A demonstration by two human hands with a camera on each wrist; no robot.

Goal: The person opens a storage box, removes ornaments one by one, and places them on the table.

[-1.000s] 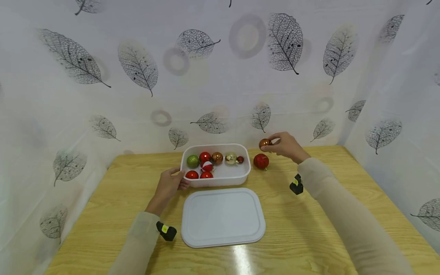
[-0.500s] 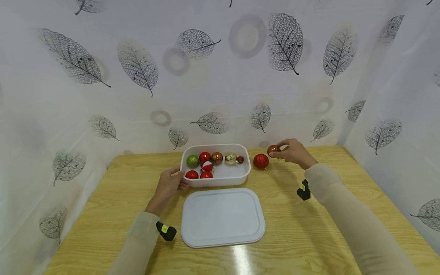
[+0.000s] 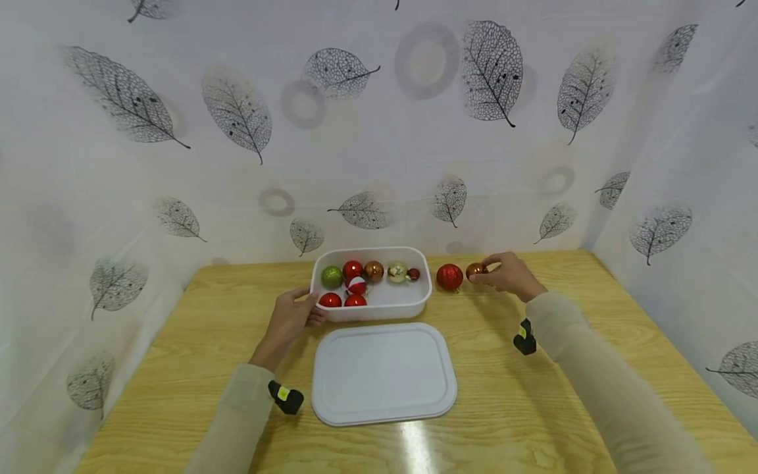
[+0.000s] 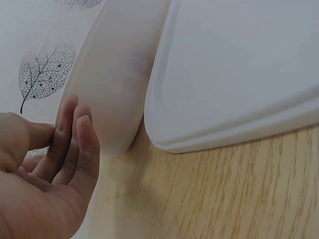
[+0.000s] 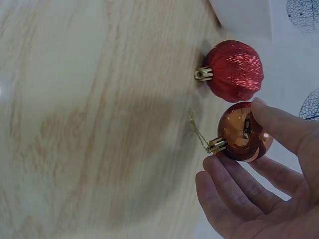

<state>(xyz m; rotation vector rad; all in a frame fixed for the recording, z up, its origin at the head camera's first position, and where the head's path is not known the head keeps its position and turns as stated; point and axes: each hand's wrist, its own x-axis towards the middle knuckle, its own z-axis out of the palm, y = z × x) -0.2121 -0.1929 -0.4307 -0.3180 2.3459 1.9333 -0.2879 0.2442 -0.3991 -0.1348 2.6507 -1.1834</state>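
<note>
**Copper bauble held beside the red one, left hand at the tub**

Right now the right hand (image 3: 508, 274) pinches a small shiny copper-coloured bauble (image 3: 474, 270) between thumb and fingertips, low over the pale wooden table (image 3: 533, 395). From the right wrist camera the thumb lies on the far side of the ball and the curled fingers (image 5: 234, 189) close under its gold cap, from which a thin gold thread hangs loose. Whether the ball rests on the wood or is just above it cannot be told.

Just beside it, towards the tub, lies a red glittered bauble (image 3: 449, 277) with a gold cap, on the table. The two balls look close together; contact between them cannot be made out.

The left hand (image 3: 290, 320) rests against the near left corner of the white rectangular plastic tub (image 3: 379, 309). In the left wrist view its fingers (image 4: 75, 144) lie straight and close together, their tips flat on the tub's rounded wall, clasping nothing.

Inside the tub sit several baubles: a green glittered ball (image 3: 332, 277) at the left, a red shiny one (image 3: 353, 269) behind it, a red-and-white one (image 3: 357, 286), a copper one (image 3: 374, 271), a pale gold one (image 3: 397, 272), a tiny dark red one (image 3: 413, 274), and two red balls (image 3: 343, 301) at the front wall.

A flat white plastic lid (image 3: 383, 372) with rounded corners lies on the table just in front of the tub.
</note>
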